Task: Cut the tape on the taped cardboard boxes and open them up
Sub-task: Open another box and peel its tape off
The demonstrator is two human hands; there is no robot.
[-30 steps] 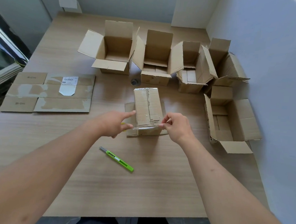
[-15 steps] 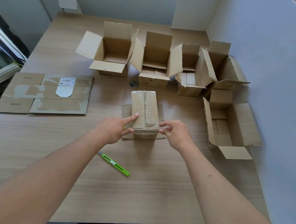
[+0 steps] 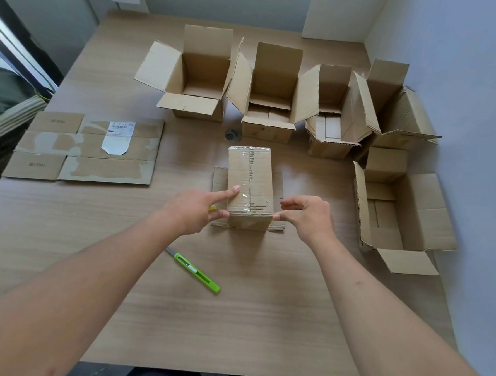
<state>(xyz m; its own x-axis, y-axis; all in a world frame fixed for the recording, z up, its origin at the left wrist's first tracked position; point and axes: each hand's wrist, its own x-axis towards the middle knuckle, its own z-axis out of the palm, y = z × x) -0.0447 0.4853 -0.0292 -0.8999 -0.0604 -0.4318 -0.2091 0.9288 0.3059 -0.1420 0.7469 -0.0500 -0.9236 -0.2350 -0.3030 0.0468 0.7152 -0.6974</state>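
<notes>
Flattened carton [image 3: 83, 148] at far left of table [image 3: 63, 249]. Green knife [image 3: 196, 272] lying loose, near edge, untouched. Left hand [image 3: 194, 210]: index finger straight, pressing on top of taped box [image 3: 250, 185] at centre; thumb against its near corner. Right hand [image 3: 309, 214]: fingers loosely curled, tips touching right near corner. Opened boxes [image 3: 270, 96] behind and right. Step judged: steadying last sealed box. Next: pick up knife, slit the centre seam.
</notes>
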